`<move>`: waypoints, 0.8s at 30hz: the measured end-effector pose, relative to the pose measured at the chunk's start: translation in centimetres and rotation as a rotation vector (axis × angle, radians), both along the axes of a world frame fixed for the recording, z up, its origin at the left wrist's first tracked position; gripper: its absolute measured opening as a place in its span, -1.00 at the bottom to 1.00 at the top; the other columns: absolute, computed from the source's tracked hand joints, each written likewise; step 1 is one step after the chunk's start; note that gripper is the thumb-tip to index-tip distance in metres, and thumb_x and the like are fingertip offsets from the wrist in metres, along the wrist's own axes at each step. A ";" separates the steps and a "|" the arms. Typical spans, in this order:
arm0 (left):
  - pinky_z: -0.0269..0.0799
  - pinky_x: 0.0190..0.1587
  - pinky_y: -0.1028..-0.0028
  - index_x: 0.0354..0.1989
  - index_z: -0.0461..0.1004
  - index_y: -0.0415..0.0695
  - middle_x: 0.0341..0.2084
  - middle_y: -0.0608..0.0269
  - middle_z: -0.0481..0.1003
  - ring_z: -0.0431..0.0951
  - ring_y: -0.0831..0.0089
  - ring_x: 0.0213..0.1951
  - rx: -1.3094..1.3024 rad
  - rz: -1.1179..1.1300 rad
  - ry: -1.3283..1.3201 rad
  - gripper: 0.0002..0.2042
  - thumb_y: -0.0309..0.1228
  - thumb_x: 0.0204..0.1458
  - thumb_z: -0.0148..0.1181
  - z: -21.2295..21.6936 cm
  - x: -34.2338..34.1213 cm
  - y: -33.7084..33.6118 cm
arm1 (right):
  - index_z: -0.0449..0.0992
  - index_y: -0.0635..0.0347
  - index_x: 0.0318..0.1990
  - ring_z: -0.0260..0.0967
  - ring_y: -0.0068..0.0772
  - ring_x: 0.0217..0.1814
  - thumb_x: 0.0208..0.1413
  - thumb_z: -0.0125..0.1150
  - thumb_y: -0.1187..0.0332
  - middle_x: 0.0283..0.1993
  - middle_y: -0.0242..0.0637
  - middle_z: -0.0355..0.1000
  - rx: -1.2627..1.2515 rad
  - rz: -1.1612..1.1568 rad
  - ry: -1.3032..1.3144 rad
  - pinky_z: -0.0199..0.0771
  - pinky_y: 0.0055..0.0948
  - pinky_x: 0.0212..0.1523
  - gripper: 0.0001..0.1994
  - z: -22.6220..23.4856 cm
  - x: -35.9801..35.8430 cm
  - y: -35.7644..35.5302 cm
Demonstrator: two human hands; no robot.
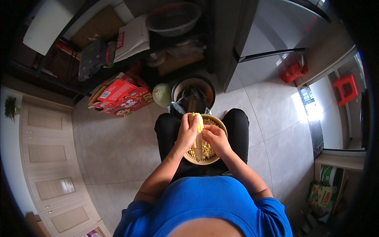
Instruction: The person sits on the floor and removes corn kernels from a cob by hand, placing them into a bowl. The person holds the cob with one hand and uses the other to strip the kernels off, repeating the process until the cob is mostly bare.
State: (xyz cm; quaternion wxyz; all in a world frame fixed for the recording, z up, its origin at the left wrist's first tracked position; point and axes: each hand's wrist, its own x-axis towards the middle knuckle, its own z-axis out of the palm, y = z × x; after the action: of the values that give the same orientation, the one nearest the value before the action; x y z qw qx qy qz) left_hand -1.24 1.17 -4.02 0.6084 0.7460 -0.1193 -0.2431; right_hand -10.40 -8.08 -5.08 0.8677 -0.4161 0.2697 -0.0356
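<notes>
On the seated person's lap rests a round woven basket (219, 125) holding loose yellow corn kernels (205, 150). Left of its centre, the left hand (187, 133) wraps closed around a half-stripped corn cob (197, 128), held upright over the basket. Just right, the right hand (215, 138) curls against the cob, thumb pressing; its fingertips are hidden. Beyond the basket, a dark bin (193, 94) shows unclear contents.

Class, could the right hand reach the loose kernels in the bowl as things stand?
Probably yes. The right hand rests on the corn cob directly above the bowl, and the kernels lie uncovered just beneath it.
</notes>
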 end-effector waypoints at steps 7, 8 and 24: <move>0.32 -0.24 0.56 -0.20 0.30 -0.19 -0.36 0.26 0.40 0.39 0.54 -0.31 -0.179 0.046 0.306 -0.64 -0.12 0.05 0.05 -0.9 -0.1 0.4 | 0.34 0.31 -0.26 0.26 -0.66 -0.38 0.03 0.02 0.51 -0.36 -0.36 0.35 -0.161 0.086 0.013 0.29 -0.68 -0.37 -0.88 -0.3 -0.1 -0.4; 0.32 -0.26 0.58 -0.22 0.32 -0.18 -0.37 0.28 0.40 0.39 0.57 -0.32 -0.222 0.034 0.391 -0.65 -0.12 0.04 0.06 -0.4 0.0 0.4 | 0.33 0.30 -0.27 0.25 -0.66 -0.40 0.02 0.02 0.51 -0.37 -0.35 0.35 -0.103 0.082 -0.004 0.27 -0.68 -0.39 -0.89 -0.3 -0.1 -0.5; 0.33 -0.23 0.57 -0.15 0.28 -0.13 -0.31 0.34 0.35 0.38 0.60 -0.27 -0.355 0.085 0.436 -0.69 -0.21 0.04 0.09 3.4 -0.1 -0.3 | 0.34 0.32 -0.26 0.22 -0.77 -0.38 0.00 0.13 0.47 -0.36 -0.45 0.31 -0.386 0.111 -0.105 0.26 -0.77 -0.35 -0.83 3.2 0.2 -1.0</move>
State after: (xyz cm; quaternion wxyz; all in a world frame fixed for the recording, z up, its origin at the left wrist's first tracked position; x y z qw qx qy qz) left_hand -1.31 0.91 -0.62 0.7504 0.5623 0.0049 -0.3474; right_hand -10.21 -9.13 -1.86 0.7854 -0.5863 0.1891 -0.0604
